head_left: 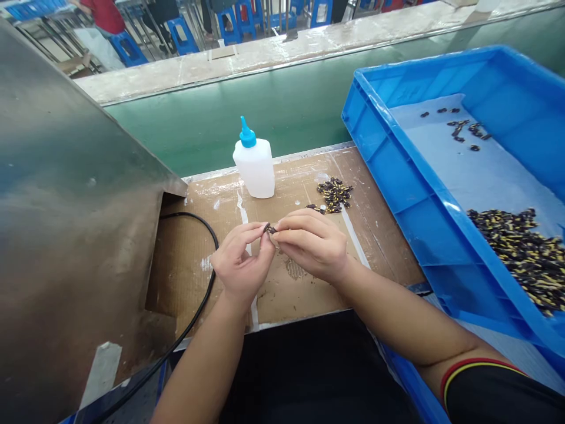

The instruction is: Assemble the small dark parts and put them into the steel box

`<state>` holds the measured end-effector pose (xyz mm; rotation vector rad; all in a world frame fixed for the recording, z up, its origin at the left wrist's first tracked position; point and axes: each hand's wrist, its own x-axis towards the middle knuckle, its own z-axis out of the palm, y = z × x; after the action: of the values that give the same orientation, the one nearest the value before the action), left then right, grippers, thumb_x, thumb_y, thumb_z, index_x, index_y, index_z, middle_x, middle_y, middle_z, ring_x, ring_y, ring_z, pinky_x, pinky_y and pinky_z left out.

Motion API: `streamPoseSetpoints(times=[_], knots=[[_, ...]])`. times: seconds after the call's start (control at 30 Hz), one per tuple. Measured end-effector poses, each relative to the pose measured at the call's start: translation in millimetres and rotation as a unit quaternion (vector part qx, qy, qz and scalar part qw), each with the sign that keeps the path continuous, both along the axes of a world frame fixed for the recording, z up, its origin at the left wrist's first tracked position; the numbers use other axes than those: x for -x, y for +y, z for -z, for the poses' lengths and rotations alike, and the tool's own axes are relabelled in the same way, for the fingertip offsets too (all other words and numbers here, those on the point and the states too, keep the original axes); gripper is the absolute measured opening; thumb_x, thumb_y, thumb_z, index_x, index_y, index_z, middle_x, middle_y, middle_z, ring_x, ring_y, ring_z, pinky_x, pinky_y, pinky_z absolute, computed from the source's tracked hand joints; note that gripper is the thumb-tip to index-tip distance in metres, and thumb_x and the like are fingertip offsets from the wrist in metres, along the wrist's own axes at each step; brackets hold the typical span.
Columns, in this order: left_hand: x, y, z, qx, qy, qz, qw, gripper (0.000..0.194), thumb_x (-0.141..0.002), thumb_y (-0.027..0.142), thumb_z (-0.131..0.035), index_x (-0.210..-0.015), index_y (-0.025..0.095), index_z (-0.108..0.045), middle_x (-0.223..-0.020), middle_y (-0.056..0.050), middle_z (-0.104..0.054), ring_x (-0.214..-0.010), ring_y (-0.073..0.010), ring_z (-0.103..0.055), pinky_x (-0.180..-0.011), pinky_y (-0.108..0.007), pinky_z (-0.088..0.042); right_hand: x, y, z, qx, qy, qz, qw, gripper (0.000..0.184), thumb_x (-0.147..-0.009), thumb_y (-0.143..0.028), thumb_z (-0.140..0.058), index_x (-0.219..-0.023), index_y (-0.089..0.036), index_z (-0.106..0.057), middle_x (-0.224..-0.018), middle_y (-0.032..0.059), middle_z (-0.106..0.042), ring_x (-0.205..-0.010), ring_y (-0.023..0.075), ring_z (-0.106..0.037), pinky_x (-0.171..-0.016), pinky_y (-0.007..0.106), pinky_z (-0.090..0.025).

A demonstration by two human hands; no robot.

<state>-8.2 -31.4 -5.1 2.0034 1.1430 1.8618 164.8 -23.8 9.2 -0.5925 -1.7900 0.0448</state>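
Note:
My left hand [242,262] and my right hand [311,242] meet over the cardboard-covered bench [282,294]. Both pinch one small dark part [269,229] between their fingertips. A small heap of similar black-and-yellow parts [334,194] lies on the cardboard just beyond my right hand. A white squeeze bottle with a blue nozzle [255,162] stands upright behind my hands.
A big blue plastic tray [397,176] at the right holds a large pile of the parts [525,253] and several loose ones [463,129]. A black cable [194,306] curves at the left beside a grey metal housing [66,224]. A green conveyor belt [282,106] runs behind.

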Motion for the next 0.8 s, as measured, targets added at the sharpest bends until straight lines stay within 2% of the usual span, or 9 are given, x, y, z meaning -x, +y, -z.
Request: streamPoseSetpoints(times=[0.1,0.33,0.47,0.6,0.7,0.8], knots=[[0,0,0.0,-0.010,-0.001,0.004,1.000,0.024,-0.086,0.005,-0.079,-0.102,0.022,-0.080,-0.100,-0.004,-0.083,-0.088,-0.0203,-0.080,-0.080,-0.036,-0.068,0,-1,-1.1,-0.001,-0.002,-0.001,1.000,0.012,-0.102,-0.009,-0.076,-0.107,-0.019,-0.073,-0.101,0.0097,-0.077,-0.094,0.0234,-0.074,-0.084,0.040,-0.067],[-2,-4,-3.6,0.051,-0.031,0.036,0.998,0.023,-0.093,0.008,-0.074,-0.110,0.022,-0.081,-0.106,-0.006,-0.083,-0.096,-0.0210,-0.080,-0.088,-0.038,-0.069,-2,-2,-1.8,-0.002,0.002,0.029,1.000,0.015,-0.102,-0.007,-0.074,-0.105,-0.023,-0.073,-0.104,0.0072,-0.077,-0.097,0.0225,-0.074,-0.086,0.040,-0.067],[-1,-2,-4.5,0.053,-0.017,0.054,0.997,0.025,-0.092,0.006,-0.074,-0.111,0.022,-0.080,-0.106,-0.006,-0.083,-0.096,-0.0206,-0.079,-0.089,-0.038,-0.068,-2,-2,-1.5,-0.003,0.008,0.024,1.000,0.017,-0.101,-0.006,-0.074,-0.106,-0.023,-0.072,-0.105,0.0071,-0.077,-0.098,0.0225,-0.074,-0.087,0.040,-0.067],[1,-1,-2.9,0.049,0.002,0.047,0.998,0.023,-0.093,0.008,-0.075,-0.110,0.023,-0.080,-0.105,-0.005,-0.083,-0.094,-0.0206,-0.079,-0.088,-0.037,-0.067,-1,-1,0.1,0.000,0.016,0.014,1.000,0.018,-0.102,-0.007,-0.072,-0.110,-0.024,-0.073,-0.106,0.0066,-0.076,-0.098,0.0223,-0.074,-0.087,0.040,-0.066],[2,-1,-1.2,0.061,0.010,0.049,0.997,0.018,-0.095,0.011,-0.073,-0.108,0.022,-0.080,-0.102,-0.005,-0.083,-0.092,-0.0199,-0.079,-0.086,-0.035,-0.066,0,3,4.3,0.024,0.017,-0.005,1.000,0.019,-0.104,-0.009,-0.068,-0.114,-0.024,-0.073,-0.105,0.0059,-0.076,-0.098,0.0213,-0.073,-0.088,0.040,-0.065],[5,1,-1.6,0.088,0.009,0.062,0.994,0.015,-0.098,0.014,-0.070,-0.106,0.021,-0.080,-0.100,-0.005,-0.082,-0.090,-0.0185,-0.079,-0.084,-0.032,-0.065,0,8,5.0,0.060,0.014,-0.013,0.998,0.015,-0.104,-0.013,-0.067,-0.109,-0.025,-0.075,-0.102,0.0057,-0.075,-0.099,0.0216,-0.072,-0.092,0.042,-0.064]])
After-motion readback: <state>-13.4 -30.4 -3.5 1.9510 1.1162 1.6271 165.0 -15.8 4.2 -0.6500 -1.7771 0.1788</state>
